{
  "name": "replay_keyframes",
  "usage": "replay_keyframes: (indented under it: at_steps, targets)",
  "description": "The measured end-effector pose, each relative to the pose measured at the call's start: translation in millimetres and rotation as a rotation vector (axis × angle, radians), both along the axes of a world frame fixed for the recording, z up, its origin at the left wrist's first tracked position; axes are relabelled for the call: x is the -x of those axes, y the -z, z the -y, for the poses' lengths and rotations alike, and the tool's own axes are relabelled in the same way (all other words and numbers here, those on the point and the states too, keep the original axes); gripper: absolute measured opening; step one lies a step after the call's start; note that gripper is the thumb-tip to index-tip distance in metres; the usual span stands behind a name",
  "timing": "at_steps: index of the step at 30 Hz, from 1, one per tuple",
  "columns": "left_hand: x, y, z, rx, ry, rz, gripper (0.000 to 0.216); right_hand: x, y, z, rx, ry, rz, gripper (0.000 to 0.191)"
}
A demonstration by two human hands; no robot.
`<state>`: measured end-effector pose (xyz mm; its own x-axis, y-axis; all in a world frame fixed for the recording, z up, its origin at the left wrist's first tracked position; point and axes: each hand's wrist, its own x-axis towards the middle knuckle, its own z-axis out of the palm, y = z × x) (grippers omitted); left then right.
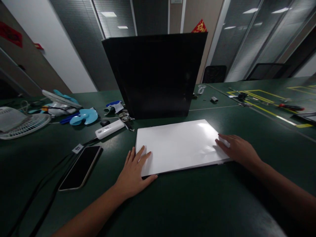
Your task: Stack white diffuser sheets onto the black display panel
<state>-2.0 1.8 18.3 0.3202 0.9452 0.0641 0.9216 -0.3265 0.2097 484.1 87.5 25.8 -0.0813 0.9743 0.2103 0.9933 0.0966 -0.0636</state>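
Note:
A flat white board (177,144) lies on the dark green table (187,204) in front of me. My left hand (134,171) rests open at the board's near left corner, fingers spread flat over its edge and thumb along the front edge. My right hand (237,149) lies open on the board's near right corner, fingers stretched out on its surface. Behind the board a large black panel (155,75) stands upright.
A smartphone (80,168) with a cable lies left of my left hand. Further left are a white power bank (110,129), blue fan blades (84,117) and a white fan grille (22,125). Yellow tape lines and a red-handled tool (291,107) are at the far right.

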Motion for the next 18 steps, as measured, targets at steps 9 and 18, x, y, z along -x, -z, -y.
replay_keyframes:
  at_steps: [9,18]
  targets:
    - [-2,-3.1,0,0.028,0.001,-0.002,0.092,-1,-0.2,-3,-0.007,0.092,-0.075,0.073]
    - [3,4.9,0,-0.032,0.043,-0.001,0.081,-24,1.9,-12,0.122,0.181,-0.868,0.054]
